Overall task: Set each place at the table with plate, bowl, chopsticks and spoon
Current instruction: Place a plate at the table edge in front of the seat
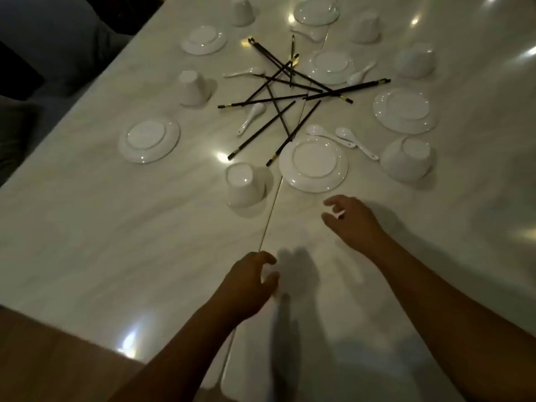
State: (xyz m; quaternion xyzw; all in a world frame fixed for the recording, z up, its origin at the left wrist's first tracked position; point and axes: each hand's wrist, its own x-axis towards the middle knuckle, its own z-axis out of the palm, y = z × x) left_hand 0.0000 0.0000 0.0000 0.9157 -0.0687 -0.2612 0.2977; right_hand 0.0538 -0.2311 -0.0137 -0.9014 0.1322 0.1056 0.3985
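Several white plates lie upside down on the pale marble table [116, 227]; the nearest plate [313, 165] is just beyond my right hand [355, 220]. Several white bowls stand upside down, the closest bowl [245, 185] left of that plate, another bowl [407, 159] to its right. Black chopsticks [285, 88] lie in a crossed heap at the table's middle, with white spoons [355, 142] scattered around them. My left hand [249, 281] hovers nearer to me, fingers curled and apart, holding nothing. My right hand is spread and empty too.
A thin seam line [271, 216] runs across the tabletop from the heap toward me. The near table edge [72, 333] meets a wooden floor at bottom left. A dark seat [58, 39] stands beyond the far left edge.
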